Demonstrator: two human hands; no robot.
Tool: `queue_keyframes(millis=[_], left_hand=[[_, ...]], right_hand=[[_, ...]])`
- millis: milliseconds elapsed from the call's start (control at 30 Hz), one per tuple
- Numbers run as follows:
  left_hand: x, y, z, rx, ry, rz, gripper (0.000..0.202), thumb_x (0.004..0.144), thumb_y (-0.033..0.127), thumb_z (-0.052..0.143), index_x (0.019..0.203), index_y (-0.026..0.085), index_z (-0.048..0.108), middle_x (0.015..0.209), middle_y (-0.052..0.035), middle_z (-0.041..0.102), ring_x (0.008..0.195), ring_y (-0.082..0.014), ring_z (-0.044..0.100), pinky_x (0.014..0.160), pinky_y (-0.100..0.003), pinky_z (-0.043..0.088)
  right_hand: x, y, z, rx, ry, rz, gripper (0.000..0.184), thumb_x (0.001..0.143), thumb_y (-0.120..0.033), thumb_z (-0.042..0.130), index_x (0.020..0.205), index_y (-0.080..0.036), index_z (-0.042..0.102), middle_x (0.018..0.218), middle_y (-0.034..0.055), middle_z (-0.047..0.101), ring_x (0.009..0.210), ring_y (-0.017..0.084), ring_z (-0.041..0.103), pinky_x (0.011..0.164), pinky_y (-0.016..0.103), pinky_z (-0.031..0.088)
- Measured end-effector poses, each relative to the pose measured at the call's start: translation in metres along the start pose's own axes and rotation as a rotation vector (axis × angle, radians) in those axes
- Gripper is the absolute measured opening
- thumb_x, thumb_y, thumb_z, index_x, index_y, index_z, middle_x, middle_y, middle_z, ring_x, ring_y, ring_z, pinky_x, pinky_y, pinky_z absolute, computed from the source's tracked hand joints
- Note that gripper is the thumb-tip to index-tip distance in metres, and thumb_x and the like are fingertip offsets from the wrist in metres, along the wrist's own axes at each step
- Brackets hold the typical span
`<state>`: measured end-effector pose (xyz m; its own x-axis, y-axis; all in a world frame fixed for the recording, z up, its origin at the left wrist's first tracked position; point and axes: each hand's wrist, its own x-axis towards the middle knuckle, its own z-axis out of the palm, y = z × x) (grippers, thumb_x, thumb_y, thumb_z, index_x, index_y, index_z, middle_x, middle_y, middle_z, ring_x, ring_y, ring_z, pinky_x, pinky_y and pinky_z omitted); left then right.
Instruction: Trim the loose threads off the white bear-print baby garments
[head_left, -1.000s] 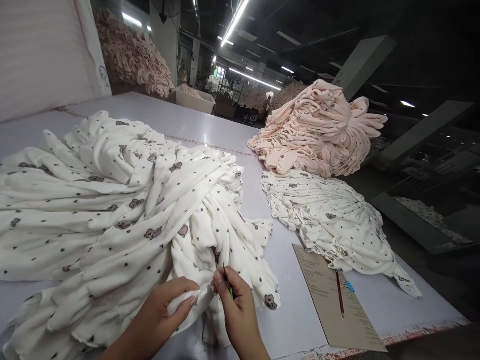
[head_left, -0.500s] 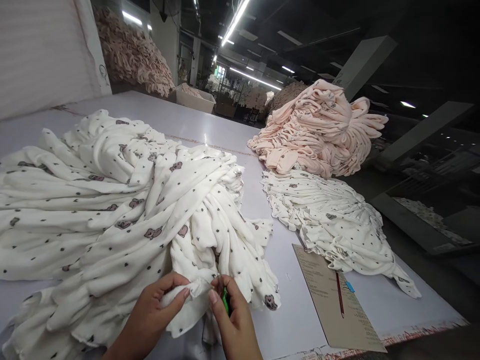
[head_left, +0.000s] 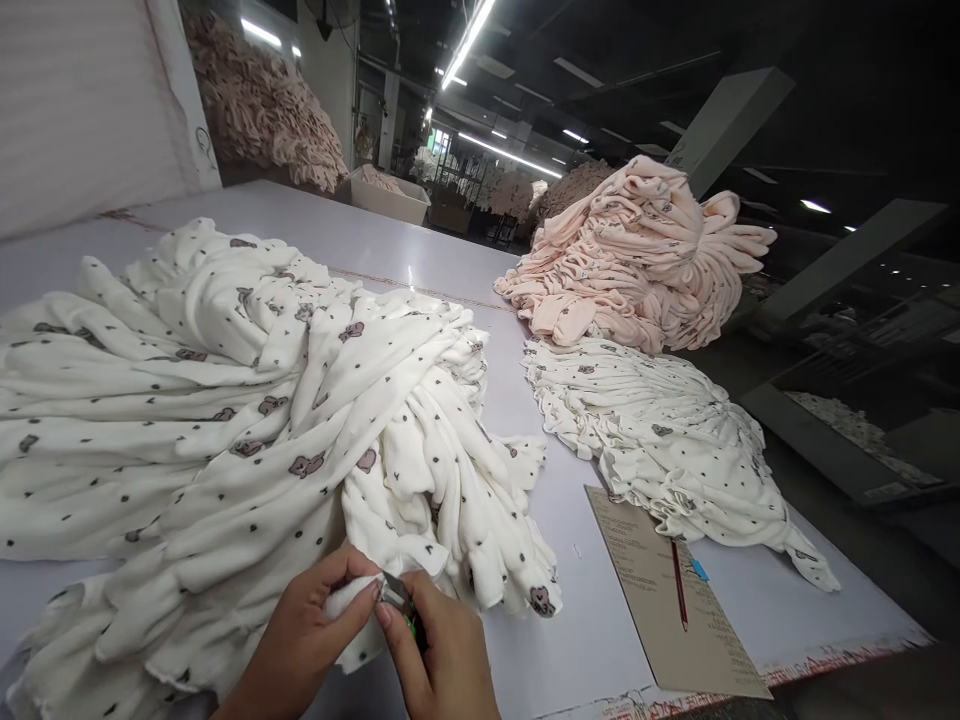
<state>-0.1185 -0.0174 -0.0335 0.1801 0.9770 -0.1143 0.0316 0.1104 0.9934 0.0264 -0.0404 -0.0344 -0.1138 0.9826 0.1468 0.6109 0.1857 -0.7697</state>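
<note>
A large heap of white fleece fabric (head_left: 247, 400), printed with dark dots and small bears, spreads over the left half of the table. At its near edge my left hand (head_left: 319, 610) pinches a fold of this white fabric between thumb and fingers. My right hand (head_left: 442, 640) is closed around small thread snips (head_left: 395, 592) with metal blades and a bit of green showing. The blades are right beside the left fingertips, at the pinched cloth. Whether they are cutting cannot be made out, and most of the snips is hidden by the fingers.
A second white printed stack (head_left: 660, 430) lies on the right of the table (head_left: 540, 660), with a pink fabric pile (head_left: 630, 260) behind it. A brown printed card (head_left: 645, 600) bears a dark red pencil (head_left: 679, 585). Beyond the table stands a white bin (head_left: 390, 195).
My right hand has moved left and turned, bringing the snips' blades up against my left fingertips. The left hand has barely moved and keeps its pinch on the fabric.
</note>
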Motion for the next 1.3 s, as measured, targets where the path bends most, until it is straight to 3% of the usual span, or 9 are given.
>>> queue_keyframes(millis=[100,167,333,533,833,1067,1167,1267,1300], left_hand=[[-0.002,-0.003,0.000,0.096,0.074,0.093,0.013,0.080,0.030,0.058,0.070,0.021,0.060,0.068,0.0024,0.060,0.068,-0.0157,0.056,0.066,-0.020,0.044],[-0.005,-0.007,0.000,0.155,0.111,0.237,0.006,0.080,0.021,0.058,0.076,0.023,0.061,0.072,0.0029,0.062,0.071,-0.0145,0.059,0.068,-0.019,0.045],[-0.010,-0.016,0.003,0.277,0.178,0.600,0.028,0.083,0.004,0.046,0.083,0.027,0.062,0.074,0.0010,0.055,0.068,-0.0119,0.055,0.065,-0.019,0.043],[-0.011,-0.018,0.004,0.316,0.188,0.659,0.032,0.081,-0.001,0.047,0.085,0.027,0.063,0.073,-0.0003,0.055,0.066,-0.0134,0.053,0.064,-0.021,0.044],[-0.010,-0.017,-0.003,0.400,0.207,0.725,0.031,0.077,-0.004,0.047,0.084,0.024,0.056,0.075,0.0001,0.060,0.070,-0.0131,0.059,0.068,-0.020,0.046],[-0.010,-0.010,-0.003,0.509,0.103,0.780,0.027,0.078,-0.004,0.047,0.085,0.021,0.054,0.082,-0.0027,0.061,0.077,-0.0121,0.061,0.072,-0.017,0.048],[-0.009,-0.016,-0.029,0.521,-0.087,0.689,0.020,0.078,0.003,0.046,0.077,0.022,0.052,0.082,-0.0020,0.064,0.077,-0.0128,0.063,0.072,-0.016,0.049],[-0.002,-0.037,-0.095,0.636,-0.251,0.420,0.014,0.078,0.016,0.047,0.070,0.022,0.057,0.064,0.0044,0.062,0.057,-0.0107,0.060,0.055,-0.013,0.047],[0.003,-0.045,-0.121,0.720,-0.049,0.333,0.016,0.078,0.021,0.046,0.069,0.021,0.060,0.061,0.0062,0.062,0.056,-0.0103,0.060,0.054,-0.013,0.046]], right_hand=[[0.000,0.002,-0.002,0.115,-0.019,0.046,0.032,0.090,-0.043,0.043,0.074,-0.020,0.058,0.052,-0.0019,0.050,0.046,0.013,0.047,0.045,0.022,0.029],[-0.002,0.003,-0.007,0.220,-0.042,0.097,0.036,0.090,-0.045,0.043,0.069,-0.020,0.056,0.049,-0.0031,0.045,0.045,0.013,0.046,0.045,0.022,0.030],[-0.008,0.004,-0.021,0.314,-0.113,0.178,0.037,0.087,-0.049,0.046,0.066,-0.019,0.052,0.048,-0.0041,0.041,0.045,0.011,0.041,0.044,0.021,0.028],[-0.010,-0.001,-0.026,0.100,-0.167,0.159,0.030,0.085,-0.047,0.048,0.070,-0.021,0.054,0.055,-0.0028,0.046,0.051,0.013,0.043,0.047,0.023,0.025],[-0.007,-0.004,-0.024,-0.001,-0.206,0.131,0.034,0.086,-0.048,0.044,0.067,-0.021,0.049,0.055,-0.0027,0.045,0.051,0.013,0.041,0.047,0.023,0.024],[-0.003,-0.011,-0.035,0.010,-0.297,0.150,0.034,0.090,-0.045,0.041,0.070,-0.020,0.052,0.058,-0.0012,0.048,0.056,0.014,0.048,0.051,0.021,0.031],[-0.005,-0.003,-0.047,0.079,-0.290,0.190,0.031,0.090,-0.045,0.041,0.076,-0.019,0.053,0.064,-0.0002,0.053,0.061,0.016,0.052,0.055,0.022,0.035],[-0.014,0.017,-0.063,0.071,-0.177,0.303,0.034,0.089,-0.050,0.041,0.077,-0.019,0.050,0.064,-0.0003,0.051,0.062,0.017,0.052,0.057,0.023,0.036],[-0.017,0.024,-0.069,0.061,-0.146,0.346,0.035,0.089,-0.052,0.040,0.077,-0.020,0.050,0.064,-0.0006,0.050,0.062,0.017,0.051,0.058,0.024,0.036]])
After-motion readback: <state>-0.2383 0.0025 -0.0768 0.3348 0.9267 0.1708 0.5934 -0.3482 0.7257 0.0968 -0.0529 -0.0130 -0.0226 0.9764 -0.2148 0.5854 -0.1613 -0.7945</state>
